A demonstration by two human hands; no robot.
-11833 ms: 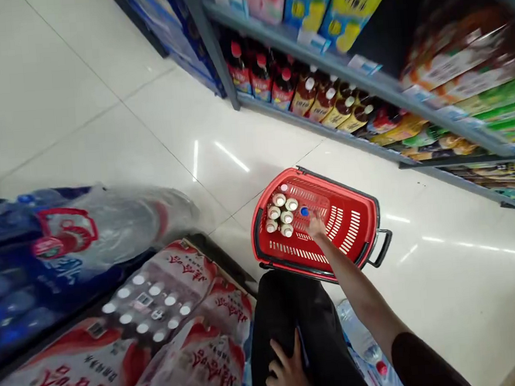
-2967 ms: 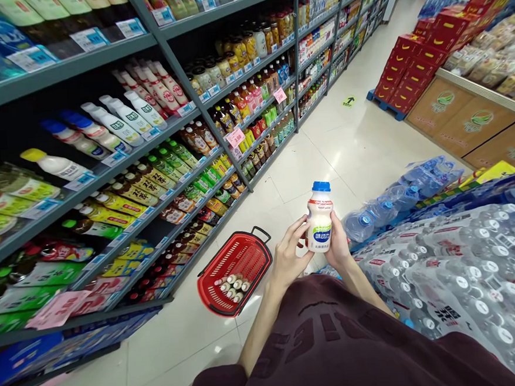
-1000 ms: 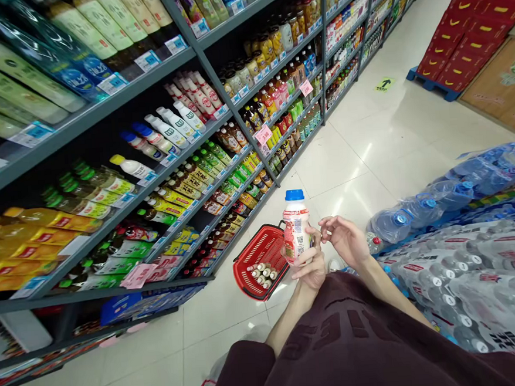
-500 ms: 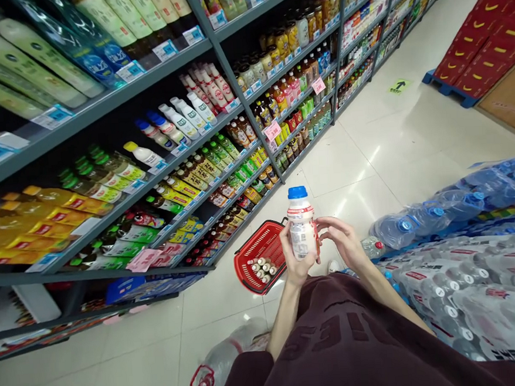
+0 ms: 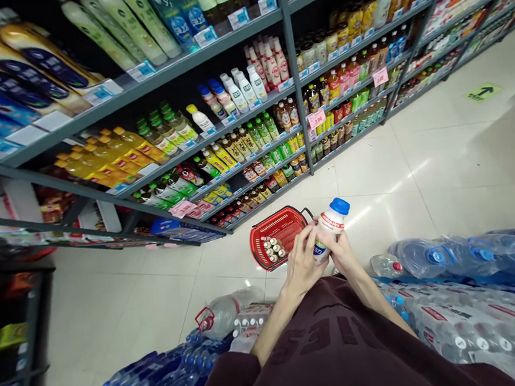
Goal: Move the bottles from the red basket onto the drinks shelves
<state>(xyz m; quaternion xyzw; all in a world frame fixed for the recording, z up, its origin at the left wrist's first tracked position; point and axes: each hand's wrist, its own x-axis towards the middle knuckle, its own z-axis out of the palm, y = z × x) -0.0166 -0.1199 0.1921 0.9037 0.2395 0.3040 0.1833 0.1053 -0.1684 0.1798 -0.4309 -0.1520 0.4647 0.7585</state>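
A white drink bottle [image 5: 329, 222] with a blue cap and a red-and-white neck band is tilted in front of my chest, its cap pointing up and to the right. My left hand [image 5: 303, 260] has its fingers curled against the bottle's left side. On the other side, my right hand [image 5: 343, 254] grips its lower part. A blue patch of label shows between the hands; the base is partly hidden. Just beyond my left hand, a red shopping basket [image 5: 292, 229] stands on the floor with several small white-capped bottles [image 5: 274, 249] inside.
Shelves of drinks [image 5: 235, 133] run along the far side, with white bottles [image 5: 244, 89] in the middle row. Shrink-wrapped water packs [image 5: 464, 314] and large water jugs [image 5: 433, 255] stand on my right. More blue water packs [image 5: 164, 370] lie at lower left.
The bottle has turned and tilted to the right, showing another side of its label. My right hand has closed onto it, and my left hand has shifted its grip. The view has swung left.
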